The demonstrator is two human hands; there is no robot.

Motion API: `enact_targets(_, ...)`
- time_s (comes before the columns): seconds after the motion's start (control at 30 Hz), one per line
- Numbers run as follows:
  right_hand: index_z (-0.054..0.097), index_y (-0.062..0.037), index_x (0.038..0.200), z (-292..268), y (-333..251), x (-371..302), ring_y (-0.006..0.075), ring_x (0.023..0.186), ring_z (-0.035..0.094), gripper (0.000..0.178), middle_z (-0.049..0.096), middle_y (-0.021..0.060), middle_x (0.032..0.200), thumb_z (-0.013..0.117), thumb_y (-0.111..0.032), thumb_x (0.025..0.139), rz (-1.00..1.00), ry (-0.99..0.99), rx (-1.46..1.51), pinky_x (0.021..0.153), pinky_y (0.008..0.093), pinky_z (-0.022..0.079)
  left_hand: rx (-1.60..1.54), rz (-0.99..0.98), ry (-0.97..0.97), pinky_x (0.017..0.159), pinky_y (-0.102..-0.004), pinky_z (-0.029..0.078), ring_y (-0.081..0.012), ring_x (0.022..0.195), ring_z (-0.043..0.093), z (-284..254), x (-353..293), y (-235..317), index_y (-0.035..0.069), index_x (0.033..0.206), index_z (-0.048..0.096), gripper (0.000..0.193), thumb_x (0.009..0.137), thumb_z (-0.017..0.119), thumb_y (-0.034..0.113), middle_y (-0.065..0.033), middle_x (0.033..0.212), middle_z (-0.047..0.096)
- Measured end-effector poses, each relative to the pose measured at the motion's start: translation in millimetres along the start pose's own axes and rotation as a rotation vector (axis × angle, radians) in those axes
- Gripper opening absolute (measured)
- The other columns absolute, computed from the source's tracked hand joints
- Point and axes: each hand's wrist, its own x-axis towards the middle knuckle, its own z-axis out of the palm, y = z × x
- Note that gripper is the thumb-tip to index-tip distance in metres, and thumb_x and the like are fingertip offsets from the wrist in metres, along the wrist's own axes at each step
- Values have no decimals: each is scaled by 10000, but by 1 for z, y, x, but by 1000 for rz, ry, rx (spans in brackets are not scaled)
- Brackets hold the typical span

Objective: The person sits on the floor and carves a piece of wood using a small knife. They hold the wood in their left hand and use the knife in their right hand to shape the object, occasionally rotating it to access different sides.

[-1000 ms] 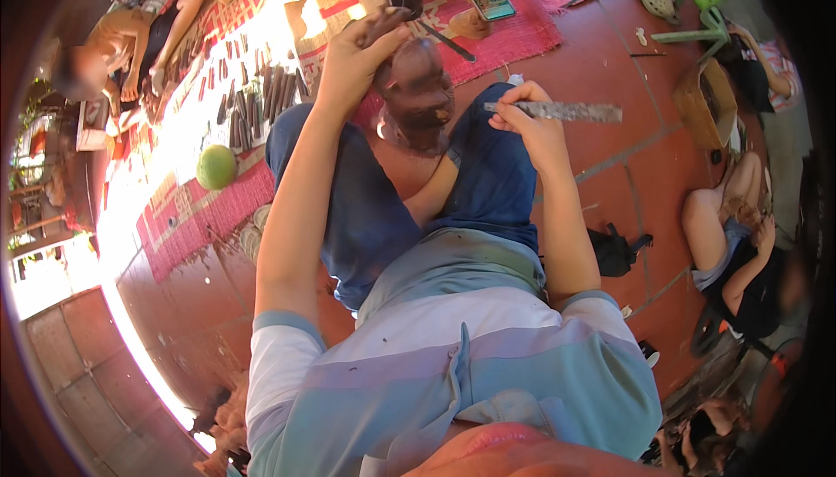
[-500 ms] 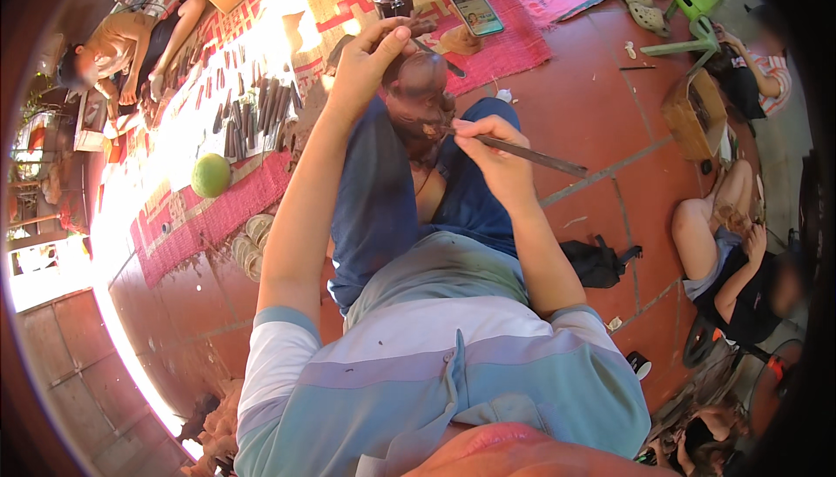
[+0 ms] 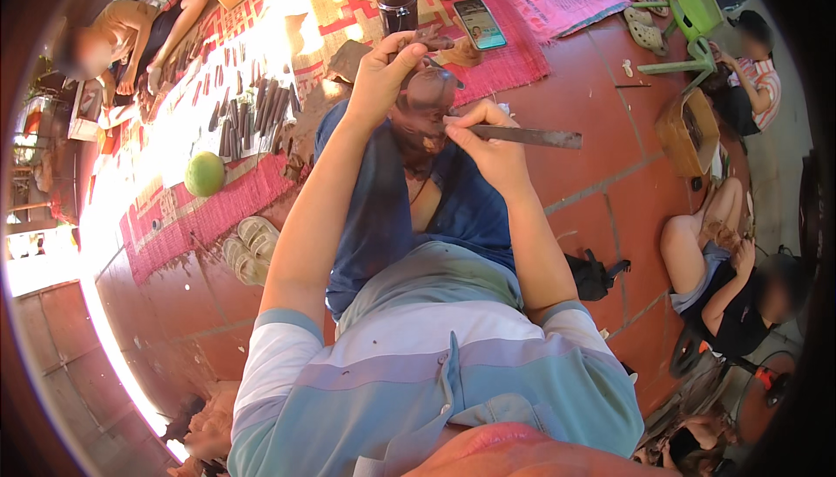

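A brown carved wooden figure with a rounded upper part stands between my knees. My left hand is closed around its upper left side, with the fingertips partly hidden behind it. In my right hand, pinched between thumb and fingers, is a long, flat, dark carving chisel. The chisel's inner end meets the figure's right side, though its tip is covered by my fingers. Its other end sticks out to the right, nearly level.
Beyond the figure stand a dark lidded jar and a phone on a red mat. Several chisels lie left, near a green round fruit. Sandals, a black bag and a cardboard box surround me. People sit on both sides.
The chisel's outer end has swung upward, so it lies more level. My right hand has turned with it, and my left hand has shifted slightly to the right on the figure.
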Motion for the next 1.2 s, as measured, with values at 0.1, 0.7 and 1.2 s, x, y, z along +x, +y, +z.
enact_targets(0.1,597,-25,793,3,-16,8,61,697,554,106,599,12,721,692,-72,785,65,-98,-161,622,229,437,5,30,8,634,-182,432,-41,735,531,-1,1,-1,27,1125,592,341,879,652,253,13,819,594)
enact_targets(0.7,589,-19,783,-20,0,29,77,725,573,152,617,24,758,732,-60,755,132,-317,-114,649,234,464,145,-96,8,839,-247,447,-110,933,558,2,-7,20,4,1189,537,428,912,592,325,-54,971,603)
enact_targets(1.2,555,-9,916,-45,35,16,87,764,591,116,610,38,803,635,-74,862,149,-252,360,684,222,489,716,-258,321,966,-312,394,-192,1113,528,-104,-91,122,101,1327,470,452,915,550,267,-105,1260,537)
